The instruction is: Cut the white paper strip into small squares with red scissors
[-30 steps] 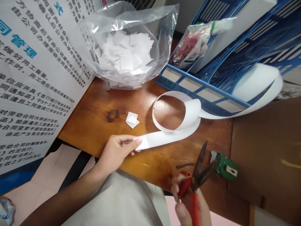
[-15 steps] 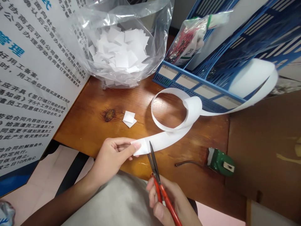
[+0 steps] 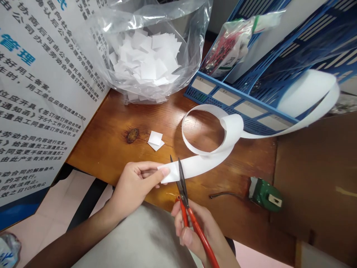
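A long white strip (image 3: pixel 203 163) curls across the wooden table. My left hand (image 3: pixel 139 186) pinches its near end between thumb and fingers, where a white square piece seems to lie on top. In my right hand (image 3: pixel 195 230) is a pair of scissors (image 3: pixel 186 203) with red handles and dark blades. The blades stand parted around the strip, just right of my left thumb. Beyond my left hand, small white squares (image 3: pixel 155 139) lie overlapping on the table.
A clear plastic bag (image 3: pixel 192 56) at the back holds many white squares (image 3: pixel 150 59). Behind the strip's loop stands a blue file rack (image 3: pixel 237 96) with a bag of red items (image 3: pixel 225 48). A green tape measure (image 3: pixel 266 194) lies at right; a printed board (image 3: pixel 41 104) rises at left.
The scissors have moved a little further across the strip, with both blades now straddling it. My left hand still pinches the end. The whole view has shifted slightly.
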A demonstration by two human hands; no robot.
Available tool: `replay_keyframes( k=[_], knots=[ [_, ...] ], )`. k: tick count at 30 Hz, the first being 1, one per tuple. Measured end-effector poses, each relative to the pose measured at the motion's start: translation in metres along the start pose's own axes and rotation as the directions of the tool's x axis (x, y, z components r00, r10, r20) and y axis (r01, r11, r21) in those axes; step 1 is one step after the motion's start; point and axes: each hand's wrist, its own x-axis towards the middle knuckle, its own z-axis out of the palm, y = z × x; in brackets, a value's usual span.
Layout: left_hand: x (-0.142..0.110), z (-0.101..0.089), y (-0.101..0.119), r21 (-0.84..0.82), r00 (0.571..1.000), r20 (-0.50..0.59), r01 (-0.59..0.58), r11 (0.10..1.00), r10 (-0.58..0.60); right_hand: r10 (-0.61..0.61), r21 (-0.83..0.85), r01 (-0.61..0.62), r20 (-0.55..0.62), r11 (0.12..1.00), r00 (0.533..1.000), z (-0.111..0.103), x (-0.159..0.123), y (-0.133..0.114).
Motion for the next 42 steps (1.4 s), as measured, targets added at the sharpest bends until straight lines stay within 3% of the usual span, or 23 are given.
replay_keyframes(
  k=[2, 5, 8, 12, 20, 28, 34, 42],
  knots=[
    [0.0, 0.001, 0.0, -0.008, 1.0, 0.0, 0.0, 1.0, 0.0, -0.027, -0.028, 0.028, 0.022, 0.999, 0.999, -0.004, 0.001, -0.001],
    [0.0, 0.002, -0.001, -0.022, 1.0, 0.002, 0.0, 1.0, 0.0, -0.094, -0.049, 0.091, -0.074, 0.995, 0.993, 0.002, 0.0, 0.001],
    [0.0, 0.002, -0.001, -0.022, 1.0, 0.001, -0.002, 1.0, 0.002, -0.043, -0.002, 0.043, -0.138, 0.999, 0.989, 0.011, -0.003, 0.002],
    [0.001, 0.002, 0.0, -0.015, 1.0, -0.005, -0.009, 1.0, 0.009, 0.048, 0.027, -0.047, -0.064, 0.999, 0.997, 0.011, -0.003, -0.002],
    [0.002, 0.001, -0.002, -0.014, 1.0, -0.002, -0.012, 1.0, 0.012, 0.02, 0.006, -0.02, -0.03, 1.0, 0.999, 0.005, -0.002, -0.001],
    [0.0, 0.0, -0.003, -0.01, 1.0, -0.002, -0.009, 1.0, 0.009, 0.137, -0.081, -0.122, 0.203, 0.989, 0.97, -0.012, 0.001, -0.01],
    [0.001, 0.001, -0.004, -0.026, 1.0, 0.0, -0.002, 1.0, 0.002, 0.209, -0.037, -0.206, 0.227, 0.978, 0.951, -0.009, 0.004, -0.008],
    [0.002, 0.0, -0.007, 0.016, 1.0, 0.023, -0.003, 1.0, 0.003, 0.221, -0.064, -0.212, 0.253, 0.975, 0.942, -0.008, 0.007, -0.01]
  ],
)
